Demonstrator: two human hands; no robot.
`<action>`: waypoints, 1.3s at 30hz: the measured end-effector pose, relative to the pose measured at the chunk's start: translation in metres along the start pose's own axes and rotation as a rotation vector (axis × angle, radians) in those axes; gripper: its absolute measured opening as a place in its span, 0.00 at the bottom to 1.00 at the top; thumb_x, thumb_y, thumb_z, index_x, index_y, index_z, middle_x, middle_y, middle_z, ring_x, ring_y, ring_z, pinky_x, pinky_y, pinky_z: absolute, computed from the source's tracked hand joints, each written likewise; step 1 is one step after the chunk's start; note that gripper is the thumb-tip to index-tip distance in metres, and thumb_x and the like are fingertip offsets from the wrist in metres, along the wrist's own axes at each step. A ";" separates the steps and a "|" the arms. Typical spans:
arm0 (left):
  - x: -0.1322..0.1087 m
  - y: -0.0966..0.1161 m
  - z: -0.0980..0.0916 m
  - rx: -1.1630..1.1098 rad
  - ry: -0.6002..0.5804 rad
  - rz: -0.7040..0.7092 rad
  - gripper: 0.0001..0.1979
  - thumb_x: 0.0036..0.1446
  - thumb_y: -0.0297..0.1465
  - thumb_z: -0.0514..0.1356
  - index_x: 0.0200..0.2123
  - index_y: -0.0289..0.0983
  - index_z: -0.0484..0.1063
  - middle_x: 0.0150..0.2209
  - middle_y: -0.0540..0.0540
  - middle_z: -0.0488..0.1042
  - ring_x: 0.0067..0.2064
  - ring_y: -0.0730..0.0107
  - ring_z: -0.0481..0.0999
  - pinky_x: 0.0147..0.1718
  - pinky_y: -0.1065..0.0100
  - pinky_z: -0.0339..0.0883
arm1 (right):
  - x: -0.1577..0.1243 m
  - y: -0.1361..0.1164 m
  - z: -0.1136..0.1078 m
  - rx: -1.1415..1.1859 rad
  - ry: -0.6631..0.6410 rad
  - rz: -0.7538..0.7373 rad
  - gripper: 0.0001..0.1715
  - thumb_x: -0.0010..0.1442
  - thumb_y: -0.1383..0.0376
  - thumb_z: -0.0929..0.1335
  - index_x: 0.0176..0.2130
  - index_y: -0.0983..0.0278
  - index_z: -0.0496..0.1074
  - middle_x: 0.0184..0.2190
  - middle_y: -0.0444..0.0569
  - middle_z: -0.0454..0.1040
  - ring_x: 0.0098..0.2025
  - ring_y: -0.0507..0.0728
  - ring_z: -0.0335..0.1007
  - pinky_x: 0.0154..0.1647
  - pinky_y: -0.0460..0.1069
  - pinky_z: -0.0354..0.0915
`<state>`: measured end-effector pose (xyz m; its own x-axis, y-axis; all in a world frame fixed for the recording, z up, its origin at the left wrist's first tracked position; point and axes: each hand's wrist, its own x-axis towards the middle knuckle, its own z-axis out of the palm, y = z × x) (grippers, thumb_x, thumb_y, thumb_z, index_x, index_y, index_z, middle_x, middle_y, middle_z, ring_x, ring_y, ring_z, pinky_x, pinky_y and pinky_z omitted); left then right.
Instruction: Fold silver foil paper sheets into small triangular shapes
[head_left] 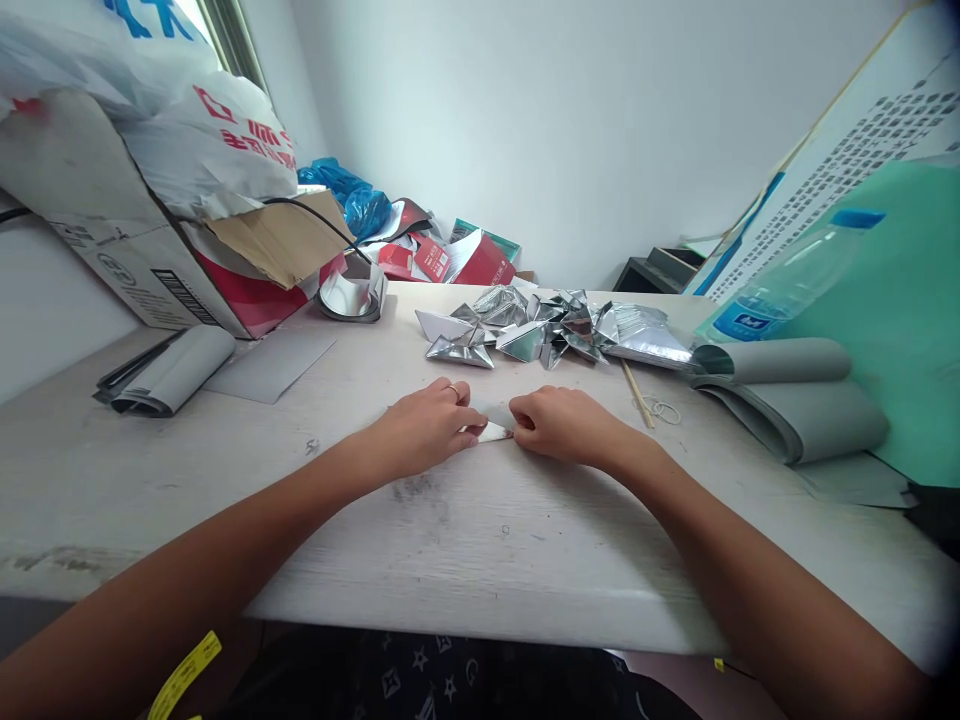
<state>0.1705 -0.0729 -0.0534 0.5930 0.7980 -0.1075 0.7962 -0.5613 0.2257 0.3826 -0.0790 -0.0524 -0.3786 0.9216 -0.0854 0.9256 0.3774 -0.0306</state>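
Note:
A small piece of silver foil paper (495, 432), partly folded, lies on the table between my two hands. My left hand (431, 425) pinches its left side, with a ring on one finger. At its right end my right hand (559, 425) is curled, thumb and fingers closed on the paper. Much of the paper is hidden under my fingers. Just beyond my hands sits a pile of folded silver foil shapes (525, 330).
Rolled grey sheets (817, 410) and a plastic bottle (795, 270) stand at right, near a wooden stick (637, 395) and rubber band (664, 410). To the left are folded grey sheets (176, 370), a flat sheet (271, 365), a foil roll (352, 290) and a cardboard box (127, 250).

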 end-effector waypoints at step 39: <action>-0.006 0.015 0.000 0.369 -0.050 0.023 0.23 0.60 0.34 0.39 0.47 0.39 0.70 0.47 0.46 0.68 0.37 0.94 0.55 0.45 0.79 0.61 | 0.007 0.015 0.009 0.163 0.044 -0.082 0.11 0.58 0.65 0.63 0.25 0.65 0.63 0.24 0.44 0.68 0.26 0.51 0.55 0.28 0.49 0.45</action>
<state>0.1787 -0.0855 -0.0491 0.6088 0.7778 -0.1561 0.7670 -0.6274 -0.1345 0.3935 -0.0678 -0.0624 -0.4497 0.8926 -0.0323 0.8784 0.4354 -0.1973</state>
